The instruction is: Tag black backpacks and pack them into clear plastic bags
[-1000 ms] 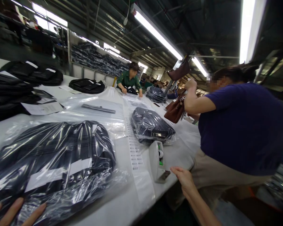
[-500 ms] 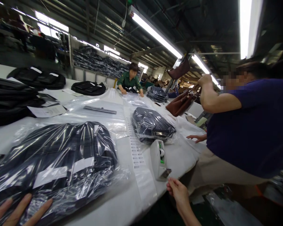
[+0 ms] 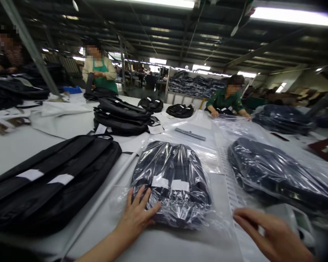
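Observation:
A black backpack in a clear plastic bag (image 3: 172, 163) lies on the white table in front of me. My left hand (image 3: 138, 213) rests on its lower left part, fingers spread. To the right, my right hand (image 3: 268, 229) is closed in a pinch beside the strip of printed labels (image 3: 232, 189); what it holds, if anything, is too small to make out. Partly behind that hand stands the white tape dispenser (image 3: 297, 222). Another bagged backpack (image 3: 273, 171) lies beyond the dispenser. On the left is an unbagged black backpack (image 3: 54, 182) with white wraps on its straps.
Stacked black backpacks (image 3: 123, 114) stand at the back left. A flat clear bag with a dark zip strip (image 3: 190, 134) lies beyond the bagged backpack. Across the table, a person in green (image 3: 226, 98) handles plastic; another wears a green apron (image 3: 101, 71).
The view has swung left, bringing the unbagged backpack into sight. My right hand has moved from the dispenser's cutter end to its left side, nearer the bagged backpack. My left hand stays on the bag.

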Demonstrator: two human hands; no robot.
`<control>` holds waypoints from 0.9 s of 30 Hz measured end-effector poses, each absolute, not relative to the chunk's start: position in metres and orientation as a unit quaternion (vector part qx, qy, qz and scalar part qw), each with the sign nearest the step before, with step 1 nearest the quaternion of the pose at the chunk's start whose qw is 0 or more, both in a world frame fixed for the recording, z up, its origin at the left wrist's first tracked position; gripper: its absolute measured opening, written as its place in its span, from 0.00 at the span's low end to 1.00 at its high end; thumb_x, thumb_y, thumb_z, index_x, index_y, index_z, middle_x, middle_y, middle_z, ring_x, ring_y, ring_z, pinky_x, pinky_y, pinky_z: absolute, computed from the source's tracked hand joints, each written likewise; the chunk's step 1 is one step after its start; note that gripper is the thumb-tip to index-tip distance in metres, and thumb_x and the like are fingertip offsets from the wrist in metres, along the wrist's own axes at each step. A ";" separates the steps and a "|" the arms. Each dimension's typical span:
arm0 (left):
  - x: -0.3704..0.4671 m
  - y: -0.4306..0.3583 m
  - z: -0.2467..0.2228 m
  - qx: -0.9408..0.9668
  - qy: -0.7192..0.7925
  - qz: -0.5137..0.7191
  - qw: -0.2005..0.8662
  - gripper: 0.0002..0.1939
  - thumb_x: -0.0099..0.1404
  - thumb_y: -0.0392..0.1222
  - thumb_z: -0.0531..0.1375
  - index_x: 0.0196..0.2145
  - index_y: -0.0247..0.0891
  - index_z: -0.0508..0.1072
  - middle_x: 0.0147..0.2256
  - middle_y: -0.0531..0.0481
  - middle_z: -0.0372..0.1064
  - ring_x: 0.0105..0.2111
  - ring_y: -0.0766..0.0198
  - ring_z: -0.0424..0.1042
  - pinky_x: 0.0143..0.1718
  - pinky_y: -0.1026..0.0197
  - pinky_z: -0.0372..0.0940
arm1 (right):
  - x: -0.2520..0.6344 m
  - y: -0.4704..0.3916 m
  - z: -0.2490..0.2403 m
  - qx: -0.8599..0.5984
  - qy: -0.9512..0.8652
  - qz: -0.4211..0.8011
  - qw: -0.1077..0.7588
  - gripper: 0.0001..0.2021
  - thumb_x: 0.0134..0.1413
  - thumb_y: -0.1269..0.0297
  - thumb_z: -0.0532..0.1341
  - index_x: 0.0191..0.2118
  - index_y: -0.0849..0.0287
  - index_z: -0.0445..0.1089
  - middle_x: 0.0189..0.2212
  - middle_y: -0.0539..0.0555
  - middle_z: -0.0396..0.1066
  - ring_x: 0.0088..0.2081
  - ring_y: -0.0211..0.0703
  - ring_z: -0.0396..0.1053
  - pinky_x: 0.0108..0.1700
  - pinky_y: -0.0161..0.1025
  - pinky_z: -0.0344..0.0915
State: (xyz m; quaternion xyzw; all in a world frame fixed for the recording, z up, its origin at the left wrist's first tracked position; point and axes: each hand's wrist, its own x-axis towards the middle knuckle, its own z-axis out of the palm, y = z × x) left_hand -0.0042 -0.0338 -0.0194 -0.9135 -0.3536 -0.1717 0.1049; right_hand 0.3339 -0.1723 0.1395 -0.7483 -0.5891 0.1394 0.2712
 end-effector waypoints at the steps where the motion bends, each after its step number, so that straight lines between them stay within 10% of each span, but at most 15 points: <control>1: -0.004 -0.035 -0.018 -0.916 -0.353 -0.160 0.107 0.36 0.54 0.54 0.65 0.57 0.66 0.54 0.59 0.43 0.56 0.59 0.42 0.50 0.55 0.33 0.40 | 0.309 -0.144 0.160 -0.675 -0.679 0.191 0.216 0.09 0.46 0.53 0.61 0.29 0.49 0.75 0.29 0.54 0.75 0.30 0.45 0.70 0.36 0.38 0.66; 6: -0.004 -0.039 -0.013 -0.920 -0.354 -0.138 0.100 0.42 0.52 0.50 0.68 0.59 0.65 0.50 0.59 0.41 0.54 0.59 0.39 0.50 0.53 0.31 0.45 | 0.216 -0.032 0.187 -0.364 -0.873 0.322 0.016 0.11 0.57 0.65 0.54 0.37 0.56 0.74 0.30 0.50 0.75 0.31 0.35 0.69 0.35 0.31 0.62; 14: -0.002 -0.039 -0.023 -0.910 -0.358 -0.175 0.112 0.38 0.53 0.57 0.65 0.58 0.65 0.51 0.60 0.43 0.53 0.60 0.42 0.49 0.56 0.32 0.40 | 0.164 0.039 0.130 -0.307 -0.913 0.178 -0.203 0.09 0.49 0.69 0.60 0.35 0.51 0.76 0.30 0.47 0.77 0.31 0.36 0.71 0.28 0.31 0.54; 27: 0.000 -0.041 -0.030 -0.893 -0.360 -0.252 0.102 0.29 0.60 0.63 0.55 0.57 0.62 0.55 0.60 0.41 0.51 0.61 0.42 0.44 0.57 0.33 0.33 | 0.161 0.051 0.086 -0.339 -0.915 0.074 -0.207 0.15 0.47 0.53 0.61 0.34 0.60 0.72 0.25 0.57 0.75 0.27 0.45 0.71 0.26 0.35 0.57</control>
